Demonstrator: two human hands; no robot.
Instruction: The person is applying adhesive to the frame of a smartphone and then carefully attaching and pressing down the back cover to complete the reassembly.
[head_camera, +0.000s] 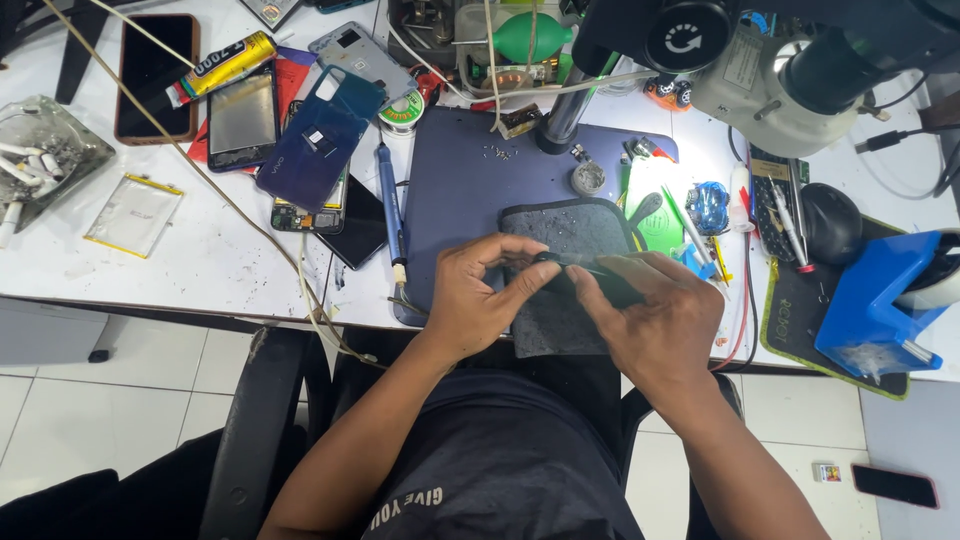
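Both sets of fingertips meet at centre frame on a small dark part (553, 261). The left hand (478, 300) pinches its near end between thumb and forefinger, closed tight. The right hand (655, 318) is curled shut round a slim dark tool (610, 275) whose tip touches the part. What the part is cannot be told. They work just above a grey cloth (580, 225) on a purple mat (455, 180), below the microscope (780, 70) at upper right. Done well, the pinch would stay steady and low over the cloth, so nothing small drops off. Phones (320, 140) lie at upper left.
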